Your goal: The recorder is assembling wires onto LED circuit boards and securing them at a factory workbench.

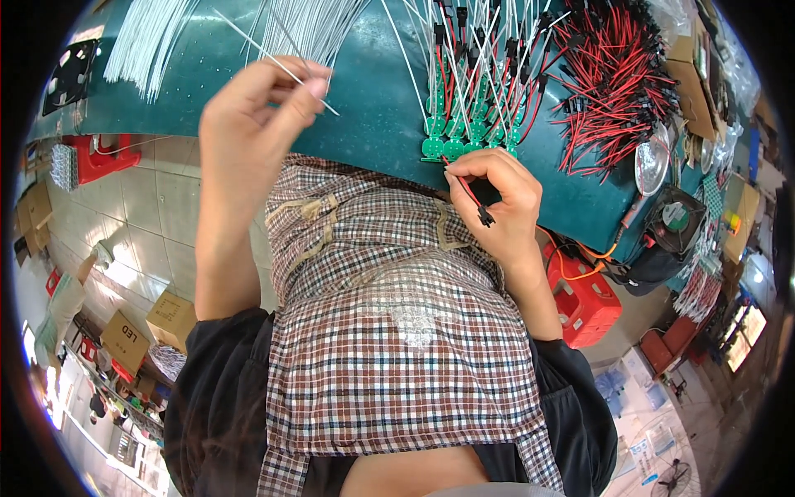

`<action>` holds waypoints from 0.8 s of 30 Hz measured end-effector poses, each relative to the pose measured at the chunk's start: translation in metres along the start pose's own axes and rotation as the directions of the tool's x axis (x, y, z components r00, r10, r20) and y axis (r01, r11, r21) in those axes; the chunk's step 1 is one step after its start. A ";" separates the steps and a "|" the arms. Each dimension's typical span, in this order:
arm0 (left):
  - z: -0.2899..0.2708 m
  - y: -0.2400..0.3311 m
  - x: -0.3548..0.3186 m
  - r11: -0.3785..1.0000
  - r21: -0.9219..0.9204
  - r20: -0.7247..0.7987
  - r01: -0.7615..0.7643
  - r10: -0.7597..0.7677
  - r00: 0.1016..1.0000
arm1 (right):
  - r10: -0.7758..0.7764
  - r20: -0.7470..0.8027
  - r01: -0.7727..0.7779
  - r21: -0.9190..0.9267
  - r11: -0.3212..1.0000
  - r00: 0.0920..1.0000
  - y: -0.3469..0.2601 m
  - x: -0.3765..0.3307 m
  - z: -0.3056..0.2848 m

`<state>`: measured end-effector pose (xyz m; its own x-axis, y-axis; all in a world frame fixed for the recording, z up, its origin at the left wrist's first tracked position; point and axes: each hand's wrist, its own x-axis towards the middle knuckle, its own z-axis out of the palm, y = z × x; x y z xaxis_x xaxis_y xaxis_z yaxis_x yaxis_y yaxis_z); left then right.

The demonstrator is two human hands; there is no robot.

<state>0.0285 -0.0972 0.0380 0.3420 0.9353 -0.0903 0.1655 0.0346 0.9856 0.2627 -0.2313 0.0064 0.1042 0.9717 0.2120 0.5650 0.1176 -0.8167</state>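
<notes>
Teal bench (373, 99) fills the top of the view, its far edge cut off by the rim. My left hand (252, 116) is blurred, raised over the bench edge, fingers pinched shut on a thin white wire (248, 40) that slants up and away. My right hand (501, 195) is closed on a red-and-black lead (472, 199) (its black plug hangs just below my fingers), right beside the row of small green circuit boards (468, 137). How the lead meets the boards I cannot make out. A heap of red and black leads (617, 74) lies well right of both hands.
</notes>
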 end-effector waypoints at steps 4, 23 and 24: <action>0.025 -0.003 -0.019 0.942 0.321 0.058 -0.095 0.080 0.995 | 0.047 0.011 -0.047 0.003 0.999 0.999 -0.002 0.001 -0.001; 0.062 -0.031 -0.032 0.959 0.235 0.186 -0.156 0.113 0.976 | 0.142 -0.100 -0.153 -0.117 0.981 0.985 -0.002 0.003 0.016; 0.063 -0.031 -0.032 0.955 0.247 0.195 -0.164 0.117 0.974 | 0.143 -0.101 -0.154 -0.116 0.981 0.985 -0.001 0.003 0.016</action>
<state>0.0702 -0.1504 0.0009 0.5332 0.8460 -0.0006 0.3306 -0.2077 0.9206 0.2497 -0.2252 -0.0004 0.2656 0.9530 0.1459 0.6330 -0.0583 -0.7720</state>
